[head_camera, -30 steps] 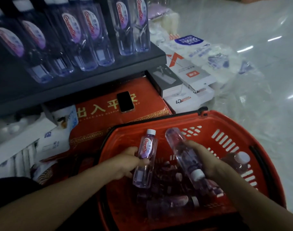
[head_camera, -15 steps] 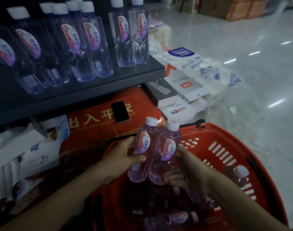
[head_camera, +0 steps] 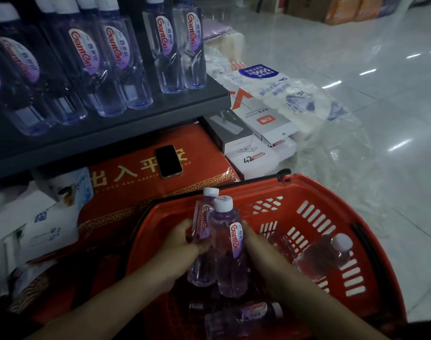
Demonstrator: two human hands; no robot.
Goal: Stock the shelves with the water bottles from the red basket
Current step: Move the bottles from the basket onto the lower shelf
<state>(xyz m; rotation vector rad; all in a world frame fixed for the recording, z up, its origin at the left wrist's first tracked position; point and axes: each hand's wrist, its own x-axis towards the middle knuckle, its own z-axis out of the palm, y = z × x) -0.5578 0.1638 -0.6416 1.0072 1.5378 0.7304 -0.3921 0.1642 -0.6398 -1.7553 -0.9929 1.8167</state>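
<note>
Head cam: L hand (head_camera: 182,244) fingers curl round back bottle (head_camera: 204,217). R hand (head_camera: 256,246) wraps front bottle (head_camera: 228,253). Both are upright, touching, over the basket (head_camera: 332,192). Spare bottles (head_camera: 324,256) lie inside. Shelf (head_camera: 111,133) w/ bottle rows (head_camera: 121,69) is up left. Phone (head_camera: 168,161) lies on red box (head_camera: 126,173), btw shelf & basket.
</note>
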